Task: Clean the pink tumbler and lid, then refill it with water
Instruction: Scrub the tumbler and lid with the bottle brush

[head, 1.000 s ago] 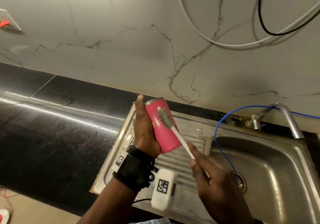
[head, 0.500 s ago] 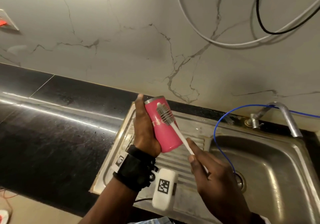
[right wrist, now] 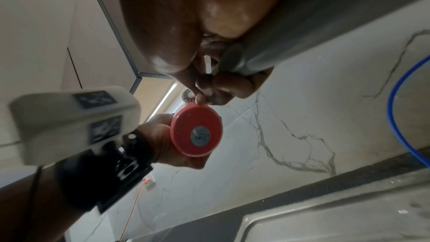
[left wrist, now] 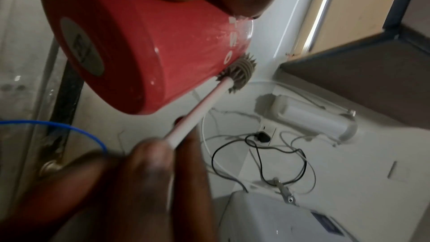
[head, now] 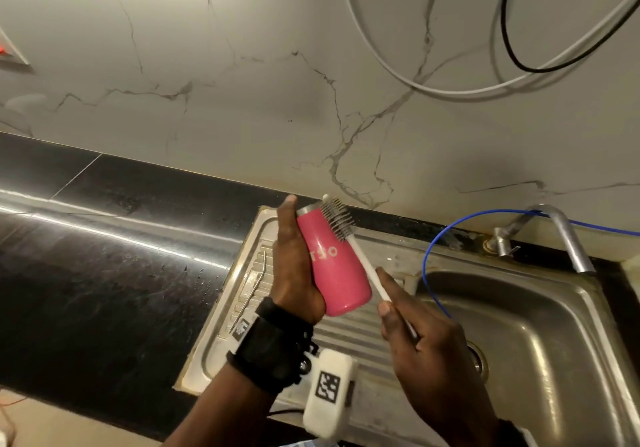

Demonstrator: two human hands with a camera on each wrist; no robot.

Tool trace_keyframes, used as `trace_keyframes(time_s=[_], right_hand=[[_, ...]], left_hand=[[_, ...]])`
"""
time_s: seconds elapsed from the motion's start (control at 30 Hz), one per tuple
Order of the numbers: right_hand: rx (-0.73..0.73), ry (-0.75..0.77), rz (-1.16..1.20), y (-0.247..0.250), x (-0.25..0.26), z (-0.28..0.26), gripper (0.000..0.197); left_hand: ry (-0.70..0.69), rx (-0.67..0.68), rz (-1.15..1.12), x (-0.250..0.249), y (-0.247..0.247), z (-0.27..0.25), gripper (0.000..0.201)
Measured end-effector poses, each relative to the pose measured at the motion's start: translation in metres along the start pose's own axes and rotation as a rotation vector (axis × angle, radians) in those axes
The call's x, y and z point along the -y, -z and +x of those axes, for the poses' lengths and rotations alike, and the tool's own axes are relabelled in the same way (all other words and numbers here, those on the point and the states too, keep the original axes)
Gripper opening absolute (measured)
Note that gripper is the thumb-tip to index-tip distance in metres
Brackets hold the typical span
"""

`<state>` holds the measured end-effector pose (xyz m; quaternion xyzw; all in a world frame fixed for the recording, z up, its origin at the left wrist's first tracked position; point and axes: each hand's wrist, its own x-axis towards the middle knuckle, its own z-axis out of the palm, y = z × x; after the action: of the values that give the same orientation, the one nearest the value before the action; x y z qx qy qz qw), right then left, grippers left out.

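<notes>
Head view: pink tumbler [head: 330, 266] is held tilted above the drainboard [head: 360, 335] of the steel sink [head: 540, 329], rim pointing far, base near.
Left hand: left hand [head: 294, 266] has its fingers wrapped round the tumbler body on its left side.
Right hand: right hand [head: 426, 353] has its fingers closed on the white handle of the bottle brush [head: 341, 219].
Brush contact: bristle head lies against the outer wall just below the rim; left wrist view confirms contact beside the printed lettering.
Step in hand: scrubbing the outside wall, as judged.
Method: run strokes lengthwise along the wall; rotate the tumbler in the left hand to present the unscrubbed side; keep the grip firm, since the wall looks wet.
Lid: not identified in any view.
Edges: marble wall [head: 311, 100] stands just beyond the brush tip; tap [head: 561, 235] at far right.
Open room: basin to the right offers space for rinsing; black counter [head: 104, 256] lies left.
Hazard: blue tube [head: 429, 256] loops near the right hand.
</notes>
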<state>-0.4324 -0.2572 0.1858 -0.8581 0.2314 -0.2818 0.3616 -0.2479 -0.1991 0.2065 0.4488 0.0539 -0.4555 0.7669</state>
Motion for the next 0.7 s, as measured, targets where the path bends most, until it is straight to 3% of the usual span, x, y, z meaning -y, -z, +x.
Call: trace_keyframes(time_s=[0.13,0.23,0.4,0.5,0.7], right_hand=[[0.0,0.011,-0.03,0.002,0.002,0.007,0.055],[0.017,0.006,0.007,0.004,0.001,-0.009,0.047],[0.101,0.029,0.006,0.01,-0.005,-0.035,0.056],[0.072,0.046,-0.011,0.007,-0.004,-0.029,0.061],[0.079,0.081,-0.07,0.003,0.0,-0.023,0.049]], left_hand=[[0.032,0.063,-0.013,0.005,-0.003,-0.001,0.074],[-0.018,0.028,-0.058,-0.014,0.001,0.004,0.069],[-0.069,-0.082,-0.146,-0.036,0.016,0.012,0.07],[-0.038,-0.087,-0.127,-0.024,0.013,0.011,0.075],[-0.029,-0.061,-0.095,-0.019,0.007,0.007,0.075]])
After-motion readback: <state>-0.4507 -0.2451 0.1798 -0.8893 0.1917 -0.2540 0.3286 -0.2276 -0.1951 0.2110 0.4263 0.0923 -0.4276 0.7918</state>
